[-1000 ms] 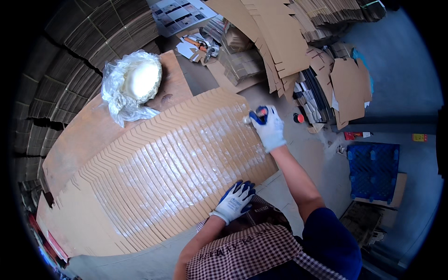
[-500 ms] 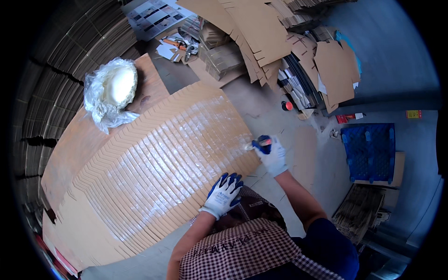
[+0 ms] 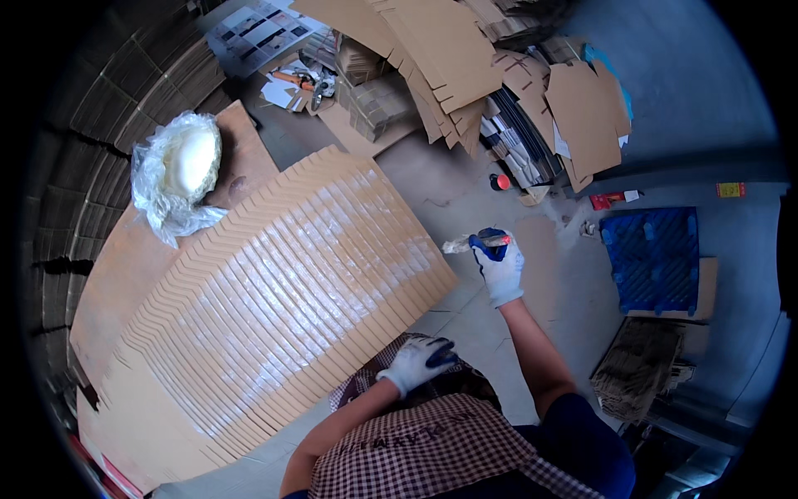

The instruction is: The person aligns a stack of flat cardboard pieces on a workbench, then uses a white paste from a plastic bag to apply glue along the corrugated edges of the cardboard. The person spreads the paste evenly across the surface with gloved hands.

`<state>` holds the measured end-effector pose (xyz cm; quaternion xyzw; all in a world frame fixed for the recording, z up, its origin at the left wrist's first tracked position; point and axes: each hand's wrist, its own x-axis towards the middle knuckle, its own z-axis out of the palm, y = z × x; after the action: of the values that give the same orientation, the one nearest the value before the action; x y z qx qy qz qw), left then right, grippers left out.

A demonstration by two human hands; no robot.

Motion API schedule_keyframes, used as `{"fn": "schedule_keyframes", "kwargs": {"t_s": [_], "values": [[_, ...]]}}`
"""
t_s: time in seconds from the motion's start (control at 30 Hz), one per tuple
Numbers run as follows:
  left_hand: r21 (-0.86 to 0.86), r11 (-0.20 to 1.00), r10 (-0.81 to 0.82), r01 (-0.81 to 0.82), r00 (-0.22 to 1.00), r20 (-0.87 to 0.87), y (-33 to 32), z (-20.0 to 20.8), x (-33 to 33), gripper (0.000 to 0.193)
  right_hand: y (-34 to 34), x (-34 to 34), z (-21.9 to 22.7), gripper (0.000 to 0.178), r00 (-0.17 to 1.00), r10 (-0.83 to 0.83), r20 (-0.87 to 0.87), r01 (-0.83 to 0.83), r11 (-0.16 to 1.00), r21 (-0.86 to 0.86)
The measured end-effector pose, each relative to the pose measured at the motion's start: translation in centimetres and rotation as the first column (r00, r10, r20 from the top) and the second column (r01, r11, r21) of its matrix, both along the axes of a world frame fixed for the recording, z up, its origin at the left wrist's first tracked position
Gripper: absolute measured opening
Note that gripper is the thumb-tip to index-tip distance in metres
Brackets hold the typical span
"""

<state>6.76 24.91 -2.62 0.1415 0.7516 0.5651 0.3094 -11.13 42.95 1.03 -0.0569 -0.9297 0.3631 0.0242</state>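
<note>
Overlapping cardboard sheets point(image 3: 324, 241) lie fanned out in a long row of stepped edges, with shiny whitish wet streaks, apparently glue, across their strips. My right hand point(image 3: 501, 270), in a white glove with blue fingertips, grips a brush point(image 3: 455, 246) with pale, soaked bristles and a red handle end. The brush is off the cardboard, just beyond its right edge. My left hand point(image 3: 418, 364), gloved alike, hovers before my checked apron point(image 3: 416, 441) by the near edge of the sheets. Its fingers are loosely bent and apart, with nothing in them.
A plastic-lined bowl point(image 3: 194, 162) of white stuff stands on the wooden board point(image 3: 108, 283) at left. Cardboard stacks point(image 3: 125, 108) rise along the left; more cut cardboard point(image 3: 440, 50) is piled at the back. A blue pallet point(image 3: 651, 258) leans at right. A red-topped jar point(image 3: 499, 182) sits on the floor.
My right hand has drawn the brush off the cardboard to the right. My left hand has lifted from the sheets' near edge and moved toward my apron, its fingers curling.
</note>
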Motion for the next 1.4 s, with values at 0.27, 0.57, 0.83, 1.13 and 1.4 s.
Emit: {"fn": "schedule_keyframes", "kwargs": {"t_s": [0.27, 0.57, 0.83, 1.13, 1.4], "values": [[0.117, -0.074, -0.079, -0.99, 0.123, 0.989, 10.5, -9.0, -2.6, 0.057, -2.8, 1.9, -1.4, 0.033, 0.989, 0.105, 0.107, -0.075, 0.966, -0.249], [0.165, -0.104, -0.137, -0.981, 0.179, 0.974, 9.6, -6.1, -3.9, 0.074, -2.0, -0.5, -1.7, 0.034, 0.963, 0.262, 0.066, -0.27, 0.927, 0.26], [0.432, -0.641, -0.218, -0.634, 0.691, 0.69, 11.8, -8.5, -4.0, 0.057, -7.6, 5.7, 0.8, 0.042, 0.855, 0.511, 0.092, -0.516, 0.856, 0.042], [0.289, -0.552, -0.326, -0.782, 0.521, 0.789, 8.9, -3.9, -4.9, 0.054, -8.7, 6.8, 2.6, 0.041, 0.864, 0.479, 0.155, -0.495, 0.865, 0.085], [0.559, -0.356, -0.037, -0.749, 0.609, 0.792, 12.4, -12.8, -0.6, 0.047, -10.0, 8.1, 0.3, 0.043, 0.812, 0.571, 0.12, -0.584, 0.789, 0.193]]}}
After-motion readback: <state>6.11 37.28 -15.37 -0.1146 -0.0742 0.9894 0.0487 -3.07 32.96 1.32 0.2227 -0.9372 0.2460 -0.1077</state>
